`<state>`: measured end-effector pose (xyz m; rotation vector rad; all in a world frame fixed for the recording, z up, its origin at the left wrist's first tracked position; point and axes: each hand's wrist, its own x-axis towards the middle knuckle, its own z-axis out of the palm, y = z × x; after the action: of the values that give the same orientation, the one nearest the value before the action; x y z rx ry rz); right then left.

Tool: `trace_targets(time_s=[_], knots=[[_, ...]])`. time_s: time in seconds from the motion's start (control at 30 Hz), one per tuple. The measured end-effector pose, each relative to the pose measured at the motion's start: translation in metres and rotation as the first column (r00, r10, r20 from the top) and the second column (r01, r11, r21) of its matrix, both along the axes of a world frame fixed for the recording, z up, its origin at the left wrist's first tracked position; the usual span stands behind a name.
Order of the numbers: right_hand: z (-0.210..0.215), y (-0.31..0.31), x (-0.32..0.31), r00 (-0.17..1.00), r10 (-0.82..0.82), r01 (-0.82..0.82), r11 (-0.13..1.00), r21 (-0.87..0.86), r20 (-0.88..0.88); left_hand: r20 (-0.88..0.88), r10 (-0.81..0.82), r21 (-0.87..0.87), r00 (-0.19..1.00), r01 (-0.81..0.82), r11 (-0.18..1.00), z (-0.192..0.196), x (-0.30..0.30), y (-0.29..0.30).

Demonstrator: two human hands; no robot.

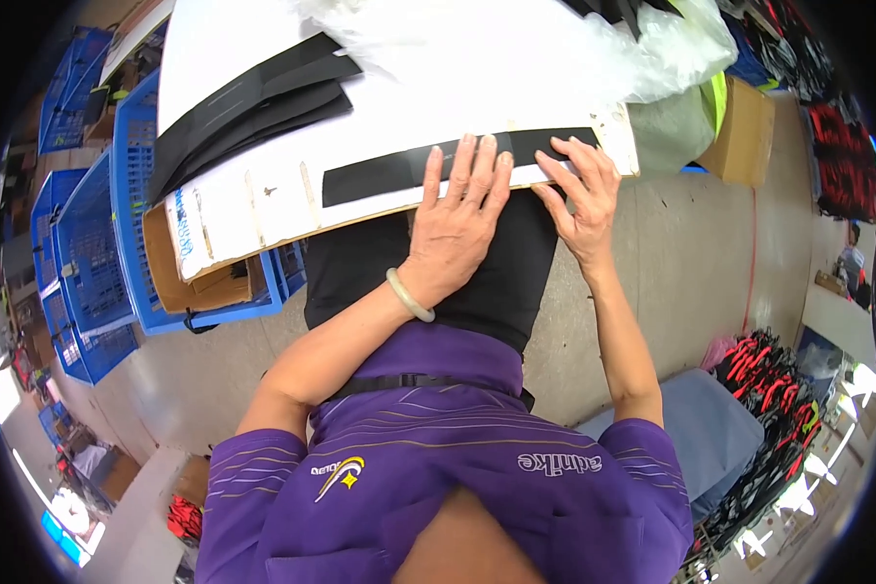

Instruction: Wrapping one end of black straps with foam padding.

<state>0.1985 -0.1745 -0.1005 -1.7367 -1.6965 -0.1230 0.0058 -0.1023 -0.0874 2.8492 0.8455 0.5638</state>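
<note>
A long black strip of flat material (372, 179) lies along the near edge of the white tabletop (428, 92). My left hand (456, 229) rests palm down across the strip's middle, its fingers stretched out and slightly apart. At the strip's right end, my right hand (586, 209) is spread with its fingertips on the black material. Its thumb is at the table's edge. Neither hand is closed around anything. To the left, a loose stack of similar black strips (253, 107) lies fanned and slightly curved, reaching over the table's left corner.
Clear plastic wrapping (657, 54) is heaped at the table's far right, above a pale bag. A cardboard box (742, 131) stands beyond it. Blue crates (131, 204) are at the left, one holding a carton (234, 284). Black and red goods (774, 389) hang at lower right.
</note>
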Motion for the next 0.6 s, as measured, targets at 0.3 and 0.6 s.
trace_targets(time_s=[0.3, 0.6], knots=[[0.031, 0.019, -0.019, 0.994, 0.009, -0.010, 1.000, -0.012, -0.113, 0.027, 0.001, 0.064, 1.000, -0.003, 0.998, -0.004, 0.000, 0.001], [0.032, 0.135, -0.116, 0.890, 0.448, -0.454, 0.864, -0.216, -0.083, 0.080, -0.026, -0.076, 0.996, 0.032, 0.997, -0.019, 0.005, 0.001]])
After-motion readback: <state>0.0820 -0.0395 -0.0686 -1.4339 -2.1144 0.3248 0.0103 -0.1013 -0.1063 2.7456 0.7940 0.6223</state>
